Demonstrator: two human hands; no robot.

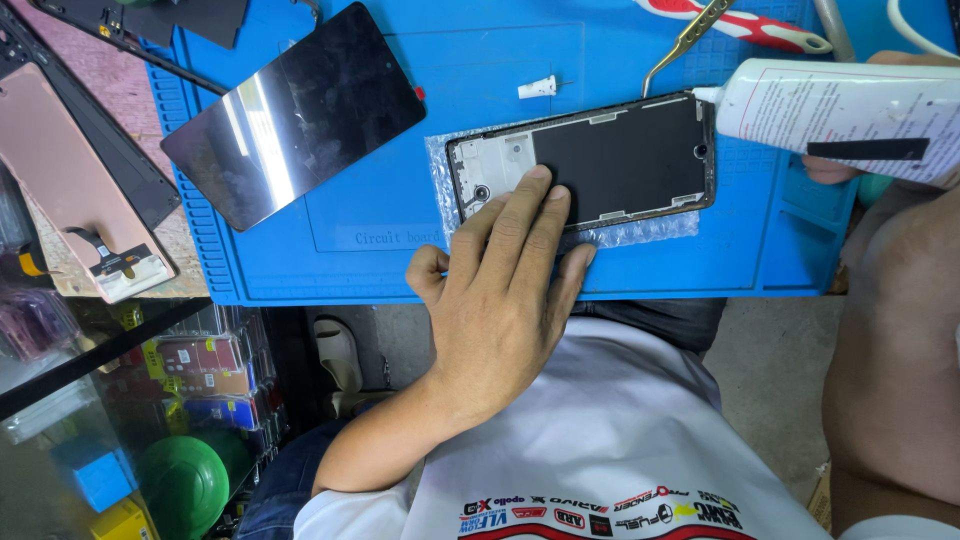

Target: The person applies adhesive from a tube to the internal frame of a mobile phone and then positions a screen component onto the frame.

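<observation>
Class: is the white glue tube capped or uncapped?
Uncapped: the tube's bare nozzle meets the phone frame; a small white cap lies apart on the mat.

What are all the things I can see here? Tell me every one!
phone frame: one, black, on the mat's middle, over bubble wrap
bubble wrap: one, clear, under the frame
glue tube: one, white, nozzle at the frame's right end
glass screen panel: one, dark and shiny, left on the mat
work mat: one, blue, covering the bench
tweezers: one, metal, top of the mat
white cap: one, small, above the frame
pink back cover: one, far left
left hand: pressing flat on the frame
right hand: mostly hidden, holding the tube
</observation>
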